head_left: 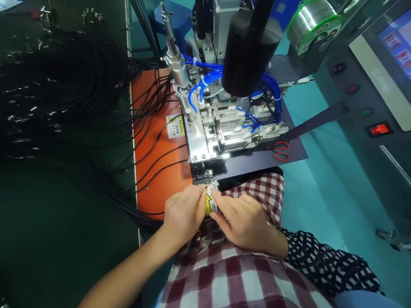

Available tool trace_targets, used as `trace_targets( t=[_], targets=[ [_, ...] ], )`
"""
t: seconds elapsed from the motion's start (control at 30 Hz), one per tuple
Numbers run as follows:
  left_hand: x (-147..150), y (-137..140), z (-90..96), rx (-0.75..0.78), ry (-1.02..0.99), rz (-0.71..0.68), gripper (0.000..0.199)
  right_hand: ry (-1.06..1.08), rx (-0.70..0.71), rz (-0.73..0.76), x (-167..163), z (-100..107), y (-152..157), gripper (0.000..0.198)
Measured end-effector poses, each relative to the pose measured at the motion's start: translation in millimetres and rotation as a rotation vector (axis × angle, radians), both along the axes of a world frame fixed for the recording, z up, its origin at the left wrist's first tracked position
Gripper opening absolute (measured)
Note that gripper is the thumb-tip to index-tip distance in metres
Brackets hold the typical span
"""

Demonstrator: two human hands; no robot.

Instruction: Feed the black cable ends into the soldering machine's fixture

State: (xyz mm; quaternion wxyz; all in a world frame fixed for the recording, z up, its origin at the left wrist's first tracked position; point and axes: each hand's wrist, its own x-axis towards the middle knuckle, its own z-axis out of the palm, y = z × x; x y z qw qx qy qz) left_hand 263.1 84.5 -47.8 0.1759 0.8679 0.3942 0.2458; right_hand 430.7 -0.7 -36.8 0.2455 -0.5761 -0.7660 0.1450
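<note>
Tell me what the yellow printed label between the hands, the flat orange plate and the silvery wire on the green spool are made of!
Yellow printed label: maybe paper or plastic film, judging by the print; finish unclear.
Flat orange plate: maybe painted metal, smooth and satiny, with small screws.
Silvery wire: probably metal, polished, from its bright shine.

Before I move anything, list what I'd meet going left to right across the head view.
Heap of black cables, left hand, right hand, red-handled scissors, green-rimmed spool, lit red switch.
</note>
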Motion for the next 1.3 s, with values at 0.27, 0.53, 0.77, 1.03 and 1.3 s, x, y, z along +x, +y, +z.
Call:
trace_targets(
  t=[0.27,0.53,0.77,1.03,1.3],
  targets=[
    [3.2,1.2,9.6,-0.451,-0.288,0.125,0.007,0.947,-0.429,-0.338,0.7,-6.1,20.2,0.017],
    [2.9,-2.7,6.4,-0.525,-0.37,0.101,0.008,1.425,-0.59,-0.384,-14.7,-19.9,35.4,0.023],
    [8.2,6.5,17.4,-1.002,-0.534,0.078,0.017,1.382,-0.602,-0.351,-12.7,-23.6,34.6,0.023],
    [6.6,4.7,6.7,-1.171,-0.657,0.176,0.016,1.193,-0.498,-0.351,-16.7,-29.7,30.5,0.019],
    [6.3,2.7,0.0,-1.175,-0.696,0.196,0.018,1.104,-0.446,-0.36,-7.3,-24.0,32.0,0.012]
  ],
)
